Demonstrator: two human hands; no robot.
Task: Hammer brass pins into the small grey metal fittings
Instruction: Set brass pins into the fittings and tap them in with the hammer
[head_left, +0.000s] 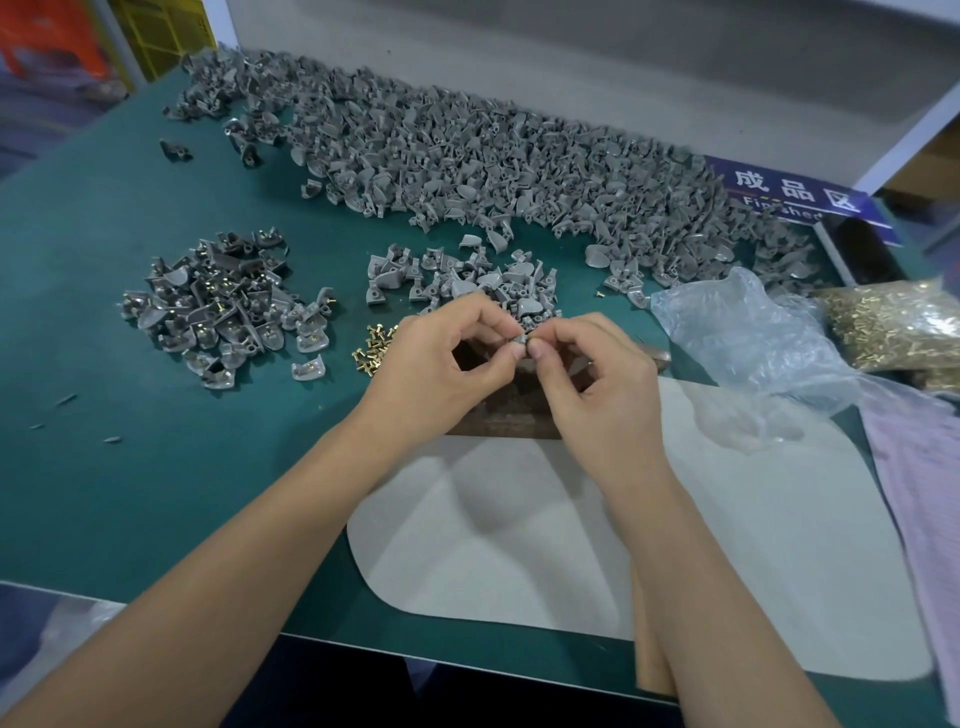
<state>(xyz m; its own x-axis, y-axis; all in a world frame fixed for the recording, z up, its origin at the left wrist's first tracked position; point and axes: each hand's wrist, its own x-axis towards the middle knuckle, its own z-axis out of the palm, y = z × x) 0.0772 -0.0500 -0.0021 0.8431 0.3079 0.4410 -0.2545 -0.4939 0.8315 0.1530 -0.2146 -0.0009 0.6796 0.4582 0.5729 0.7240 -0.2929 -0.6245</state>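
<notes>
Both my forearms come in from the near edge of the green table (104, 364) and meet at its middle, wrists slightly raised. My left hand (441, 364) has its thumb and forefinger curled in to pinch one small grey fitting (521, 340), the other fingers folded loosely beneath. My right hand (597, 374) meets it from the 3 o'clock side, thumb and forefinger tips pressed to the same fitting; whether a pin sits between them I cannot tell. The two hands touch at the fingertips, above a dark brown block (498, 415) that lies on the table, its near edge at a pale grey mat (519, 545). Just beyond my fingers, at 12 o'clock, is a small heap of bare fittings (457, 280). At 9 o'clock of my left hand lie loose brass pins (371, 345), and farther that way a pile of fittings with brass showing (223, 306). A long bank of grey fittings (493, 156) runs across the far side from 10 to 2 o'clock. At 3 o'clock a crumpled clear plastic bag (753, 338) lies beside a bag of brass pins (893, 322).
</notes>
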